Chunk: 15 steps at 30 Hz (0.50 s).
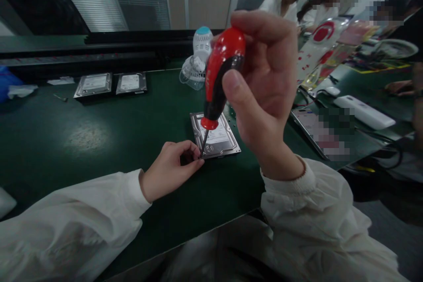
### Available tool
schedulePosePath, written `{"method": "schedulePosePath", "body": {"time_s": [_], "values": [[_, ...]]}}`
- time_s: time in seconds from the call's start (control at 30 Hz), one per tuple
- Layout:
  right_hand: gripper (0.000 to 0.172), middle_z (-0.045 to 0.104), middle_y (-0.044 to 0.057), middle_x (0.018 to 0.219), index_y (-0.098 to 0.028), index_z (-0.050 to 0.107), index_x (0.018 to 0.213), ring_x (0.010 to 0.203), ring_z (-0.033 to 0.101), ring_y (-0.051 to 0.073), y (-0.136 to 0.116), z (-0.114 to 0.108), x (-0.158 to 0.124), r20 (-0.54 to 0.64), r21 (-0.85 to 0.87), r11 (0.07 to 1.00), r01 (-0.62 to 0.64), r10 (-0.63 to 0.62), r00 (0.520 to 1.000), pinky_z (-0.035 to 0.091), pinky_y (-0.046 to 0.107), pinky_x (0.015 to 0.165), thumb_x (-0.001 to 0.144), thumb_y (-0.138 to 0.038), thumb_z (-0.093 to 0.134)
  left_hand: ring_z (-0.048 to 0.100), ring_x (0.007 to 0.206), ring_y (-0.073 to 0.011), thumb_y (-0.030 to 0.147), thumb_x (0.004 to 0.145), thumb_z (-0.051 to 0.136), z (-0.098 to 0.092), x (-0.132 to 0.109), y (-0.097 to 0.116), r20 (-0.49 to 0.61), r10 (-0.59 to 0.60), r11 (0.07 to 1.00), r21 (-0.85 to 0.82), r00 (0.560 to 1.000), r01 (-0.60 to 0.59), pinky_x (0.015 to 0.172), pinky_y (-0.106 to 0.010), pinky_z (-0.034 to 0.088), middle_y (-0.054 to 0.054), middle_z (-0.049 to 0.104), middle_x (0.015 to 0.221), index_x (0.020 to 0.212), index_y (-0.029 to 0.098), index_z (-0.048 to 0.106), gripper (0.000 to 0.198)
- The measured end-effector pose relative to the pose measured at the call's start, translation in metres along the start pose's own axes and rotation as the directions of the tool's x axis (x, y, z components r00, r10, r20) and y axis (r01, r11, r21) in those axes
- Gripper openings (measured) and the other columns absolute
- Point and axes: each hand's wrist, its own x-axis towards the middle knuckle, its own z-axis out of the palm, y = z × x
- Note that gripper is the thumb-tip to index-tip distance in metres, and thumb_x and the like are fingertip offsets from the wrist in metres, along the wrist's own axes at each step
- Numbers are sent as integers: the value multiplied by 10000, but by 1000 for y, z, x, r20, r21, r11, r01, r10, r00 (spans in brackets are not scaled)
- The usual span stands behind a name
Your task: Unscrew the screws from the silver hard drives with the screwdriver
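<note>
Right hand [264, 75]: fingers hold the fat red-and-black screwdriver [216, 75] | left hand [170, 167]: fingers narrow by its thin metal tip, can't quite tell if pinching something | flat silver metal hard drive [223, 134]: on dark green bench [158, 119], tip at its seven o'clock corner

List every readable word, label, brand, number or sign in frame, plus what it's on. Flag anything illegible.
Nothing reads with certainty.
Screwdriver: pale marking on the handle, too blurred.
Hard drive under its tip: label print too small.
Back-left drive: label, too small.
Back-right drive: label, too small.
Phone: screen partly pixelated, unreadable.
</note>
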Motion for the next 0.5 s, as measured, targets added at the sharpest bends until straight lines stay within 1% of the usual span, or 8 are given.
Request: {"method": "schedulePosePath", "body": {"time_s": [0.03, 0.07, 0.17, 0.27, 0.3, 0.37, 0.43, 0.5], "values": [[426, 536, 9, 1211, -280, 526, 1198, 1045, 620, 146, 0, 0, 0, -24, -4, 1000, 21, -21, 999, 576, 258, 779, 792, -342, 638, 579, 665, -116, 316, 865, 656, 0, 0, 0, 0, -5, 1000, -1, 1000, 5, 609, -238, 425, 26, 662, 751, 822, 193, 633, 132], [427, 534, 1, 1178, -277, 540, 1171, 990, 619, 134, 0, 0, 1, -54, -11, 999, 38, -39, 998, 569, 249, 755, 767, -319, 672, 582, 669, -118, 313, 864, 657, 0, 0, 1, 0, -8, 1000, -7, 1000, 8, 619, -242, 430, 26, 661, 749, 820, 194, 632, 130], [412, 546, -4, 1153, -271, 587, 1142, 984, 614, 138, 2, 0, 3, -89, -18, 998, 54, -55, 994, 563, 270, 812, 742, -257, 688, 589, 688, -121, 296, 864, 660, 0, 1, 2, 2, -2, 1000, -29, 1000, 2, 648, -253, 440, 23, 664, 765, 827, 192, 632, 114], [461, 577, 61, 1147, -191, 609, 1174, 986, 611, 186, 7, 2, 3, -72, 75, 991, 115, -110, 991, 555, 353, 872, 733, -317, 657, 582, 691, -117, 284, 864, 667, 0, 1, 2, -1, -2, 1000, -29, 1000, 2, 665, -258, 437, 23, 665, 779, 830, 189, 629, 108], [473, 589, 86, 1143, -159, 597, 1186, 986, 612, 202, 8, 2, 3, -59, 125, 987, 97, -90, 994, 548, 394, 917, 746, -331, 627, 579, 690, -116, 283, 864, 668, 0, 1, 2, -2, -4, 1000, -27, 1000, 4, 666, -259, 435, 23, 665, 781, 827, 188, 628, 109], [460, 609, 105, 1142, -150, 561, 1215, 997, 629, 217, 8, 2, 3, -30, 190, 981, 32, -27, 999, 528, 448, 985, 788, -322, 568, 574, 689, -116, 286, 862, 672, 0, 1, 2, -3, -8, 1000, -21, 1000, 8, 667, -261, 433, 21, 666, 783, 828, 188, 631, 113], [447, 595, 78, 1160, -190, 566, 1227, 1008, 630, 205, 6, 1, 3, -12, 157, 987, 26, -24, 1000, 542, 413, 952, 794, -301, 579, 572, 686, -117, 290, 858, 678, 0, 0, 2, -8, -9, 1000, -12, 1000, 9, 667, -264, 435, 19, 668, 781, 833, 187, 635, 114], [444, 565, 28, 1150, -249, 610, 1196, 964, 618, 166, 5, 0, 4, -34, 72, 993, 91, -89, 996, 554, 333, 848, 754, -270, 656, 569, 674, -116, 292, 856, 681, 0, 0, 2, -14, -10, 1000, -8, 1000, 10, 669, -267, 438, 22, 665, 770, 833, 187, 638, 115]]}}
